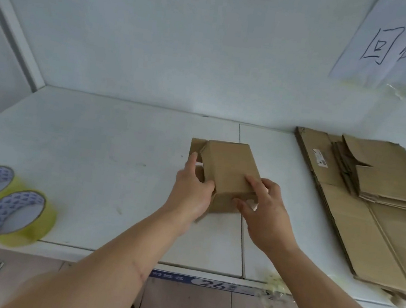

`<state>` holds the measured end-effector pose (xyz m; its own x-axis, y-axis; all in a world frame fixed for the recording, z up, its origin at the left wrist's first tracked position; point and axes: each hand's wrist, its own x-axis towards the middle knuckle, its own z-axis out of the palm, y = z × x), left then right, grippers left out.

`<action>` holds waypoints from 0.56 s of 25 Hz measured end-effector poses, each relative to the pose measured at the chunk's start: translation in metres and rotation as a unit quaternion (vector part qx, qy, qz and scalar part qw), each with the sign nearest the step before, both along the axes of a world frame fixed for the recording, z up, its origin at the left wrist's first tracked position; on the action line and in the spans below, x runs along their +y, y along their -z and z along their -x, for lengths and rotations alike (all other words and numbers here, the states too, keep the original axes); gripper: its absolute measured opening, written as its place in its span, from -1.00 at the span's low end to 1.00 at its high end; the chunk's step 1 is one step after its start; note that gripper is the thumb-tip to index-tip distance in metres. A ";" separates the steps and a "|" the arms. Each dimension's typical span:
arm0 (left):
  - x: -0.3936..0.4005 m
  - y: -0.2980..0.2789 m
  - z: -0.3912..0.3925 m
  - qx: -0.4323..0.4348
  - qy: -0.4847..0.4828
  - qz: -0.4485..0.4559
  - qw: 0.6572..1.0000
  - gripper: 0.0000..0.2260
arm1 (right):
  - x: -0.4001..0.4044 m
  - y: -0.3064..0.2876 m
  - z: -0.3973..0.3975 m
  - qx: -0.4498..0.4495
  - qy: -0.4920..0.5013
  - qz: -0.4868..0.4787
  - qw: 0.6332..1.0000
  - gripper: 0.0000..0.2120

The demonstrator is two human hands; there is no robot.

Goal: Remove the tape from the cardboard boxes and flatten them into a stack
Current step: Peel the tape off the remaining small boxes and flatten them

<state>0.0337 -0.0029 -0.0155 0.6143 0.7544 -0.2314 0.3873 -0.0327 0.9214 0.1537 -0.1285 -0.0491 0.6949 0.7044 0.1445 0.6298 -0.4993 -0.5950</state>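
1. Small cardboard box (228,168) standing near the middle of the white tabletop (98,155), tilted a little, flaps open at its far left and near ends.
2. Left hand (192,191) gripping the box's left side, thumb curled over the near top edge, fingers reaching up along the left flap.
3. Right hand (265,211) holding the near right corner, fingers laid on the top panel, thumb hooked under the near edge.
4. Stack of flattened boxes (381,203) lying on the right part of the tabletop, well apart from the box, smaller sheets piled on larger ones.
5. Two rolls of clear tape (6,205) resting near the left front edge, touching each other.
6. Handwritten paper sign (402,43) stuck on the wall at upper right.
7. Label with "26" (213,283) on the tabletop's front edge.
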 end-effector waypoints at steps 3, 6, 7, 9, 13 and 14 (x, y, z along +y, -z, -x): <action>0.024 0.005 -0.001 0.067 0.143 -0.166 0.973 -0.44 | -0.004 0.003 -0.003 -0.025 -0.024 0.008 0.999 -0.51; 0.027 0.001 -0.012 0.061 0.190 -0.265 0.943 -0.71 | -0.007 0.009 0.000 -0.038 -0.020 -0.015 0.999 -0.50; 0.025 0.000 -0.015 0.060 0.187 -0.283 0.939 -0.78 | -0.006 0.010 0.003 -0.021 -0.001 -0.027 0.999 -0.49; 0.022 0.001 -0.023 0.064 0.172 -0.298 0.937 -0.77 | -0.002 0.011 0.010 0.037 0.079 -0.063 0.994 -0.54; 0.015 0.006 -0.035 0.087 0.142 -0.327 0.930 -0.60 | 0.003 0.011 0.015 0.103 0.185 -0.022 0.977 -0.87; 0.013 0.006 -0.038 0.106 0.146 -0.334 0.925 -0.53 | 0.003 0.011 0.013 0.093 0.173 -0.002 0.981 -0.91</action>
